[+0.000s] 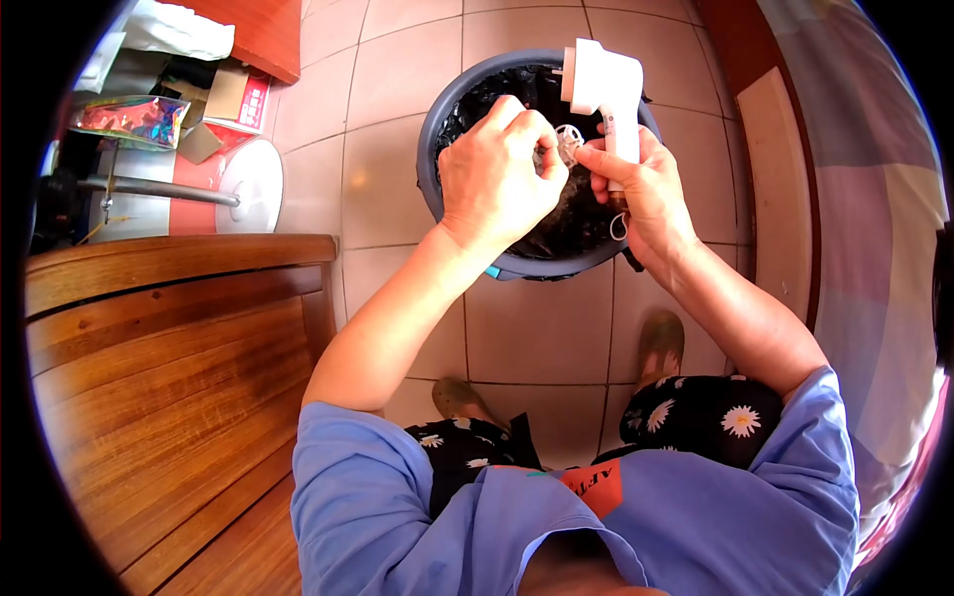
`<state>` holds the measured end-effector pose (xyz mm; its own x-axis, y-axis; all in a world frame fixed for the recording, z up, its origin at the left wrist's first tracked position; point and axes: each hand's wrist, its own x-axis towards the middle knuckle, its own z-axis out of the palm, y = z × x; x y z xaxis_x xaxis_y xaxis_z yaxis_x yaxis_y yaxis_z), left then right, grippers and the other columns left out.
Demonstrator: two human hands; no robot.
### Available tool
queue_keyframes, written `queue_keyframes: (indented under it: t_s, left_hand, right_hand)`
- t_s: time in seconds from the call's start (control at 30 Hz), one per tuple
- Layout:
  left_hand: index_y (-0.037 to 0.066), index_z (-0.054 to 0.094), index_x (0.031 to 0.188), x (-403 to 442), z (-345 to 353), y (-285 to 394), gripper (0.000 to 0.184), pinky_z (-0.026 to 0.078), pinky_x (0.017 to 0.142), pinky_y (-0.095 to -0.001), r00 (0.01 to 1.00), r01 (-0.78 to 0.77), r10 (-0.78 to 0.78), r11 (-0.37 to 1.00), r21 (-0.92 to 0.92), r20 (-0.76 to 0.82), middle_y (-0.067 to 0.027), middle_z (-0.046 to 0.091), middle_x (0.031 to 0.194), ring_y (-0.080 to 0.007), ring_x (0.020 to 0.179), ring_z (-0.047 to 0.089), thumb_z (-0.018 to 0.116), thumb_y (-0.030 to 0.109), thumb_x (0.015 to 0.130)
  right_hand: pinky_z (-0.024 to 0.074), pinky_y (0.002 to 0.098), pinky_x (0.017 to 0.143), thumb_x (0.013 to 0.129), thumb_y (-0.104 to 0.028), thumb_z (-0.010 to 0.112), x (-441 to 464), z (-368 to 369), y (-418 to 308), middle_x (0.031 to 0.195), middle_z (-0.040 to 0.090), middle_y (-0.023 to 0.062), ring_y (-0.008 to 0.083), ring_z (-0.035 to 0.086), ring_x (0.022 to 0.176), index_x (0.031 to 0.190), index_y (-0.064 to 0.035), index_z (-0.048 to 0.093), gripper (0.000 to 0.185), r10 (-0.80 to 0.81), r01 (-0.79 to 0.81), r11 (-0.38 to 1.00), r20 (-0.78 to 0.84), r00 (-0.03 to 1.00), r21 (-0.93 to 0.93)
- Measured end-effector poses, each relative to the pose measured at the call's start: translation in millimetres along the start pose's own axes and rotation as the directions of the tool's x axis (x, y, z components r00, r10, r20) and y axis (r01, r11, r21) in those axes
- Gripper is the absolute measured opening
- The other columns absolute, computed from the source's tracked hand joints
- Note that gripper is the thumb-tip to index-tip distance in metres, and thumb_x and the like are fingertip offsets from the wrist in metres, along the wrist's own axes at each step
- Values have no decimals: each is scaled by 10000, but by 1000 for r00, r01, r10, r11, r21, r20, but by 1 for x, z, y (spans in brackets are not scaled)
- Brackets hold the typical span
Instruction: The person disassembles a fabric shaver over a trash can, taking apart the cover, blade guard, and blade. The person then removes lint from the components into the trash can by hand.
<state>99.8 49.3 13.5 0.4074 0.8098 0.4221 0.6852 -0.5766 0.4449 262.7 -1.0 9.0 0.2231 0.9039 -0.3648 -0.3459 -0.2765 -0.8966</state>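
My right hand (646,184) is wrapped around the handle of a white fabric shaver (608,84), whose round head points left. A thin loop hangs below the handle. The thumb and finger of this hand also touch a small white slotted disc (568,144). Just left of the disc, my left hand (502,174) is closed in a pinch. Whatever is between its fingertips is too small or hidden to make out. Both hands are above a grey bin (429,164) lined with a black plastic bag (556,230).
On the left stands a wooden bench (179,368). Behind it are a round white base with a metal pole (164,189), a cardboard box (227,94) and a shiny pouch (129,121). A bed with a checked cover (865,199) runs along the right. My feet are on the tiled floor (537,328).
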Motion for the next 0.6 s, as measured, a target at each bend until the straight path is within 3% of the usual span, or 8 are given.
queue_keyframes:
  t_s: [0.27,0.33,0.57,0.6]
  left_hand:
    - [152,640,781,0,-1,0,122,536,573,-376,999,4,-9,994,-108,-41,1,620,859,-220,695,670,760,162,799]
    - [174,697,824,-1,1,-1,123,521,584,-272,998,-2,-1,998,-58,-56,58,648,847,-96,655,660,814,164,787]
    - [179,689,785,-1,1,-1,113,515,576,-272,1000,-10,9,1000,-23,-25,67,642,827,-94,653,657,802,175,782]
    - [157,671,771,0,0,1,114,530,577,-326,1000,-4,4,999,-35,-7,28,632,839,-160,679,667,783,175,788]
  right_hand:
    - [463,242,592,815,-79,823,2,-3,0,820,637,19,83,571,644,1040,-45,570,340,43,-43,999,24,999,33]
    - [465,243,594,814,-80,825,1,-3,1,820,638,19,82,572,647,1040,-45,571,342,45,-46,999,31,999,25]
    - [472,237,601,819,-74,823,0,-1,2,892,661,34,80,579,659,1042,-48,561,345,-12,13,1000,47,999,-29]
    - [475,238,604,821,-74,822,-1,-1,2,905,663,36,81,580,661,1044,-49,559,346,-10,11,999,48,999,-36]
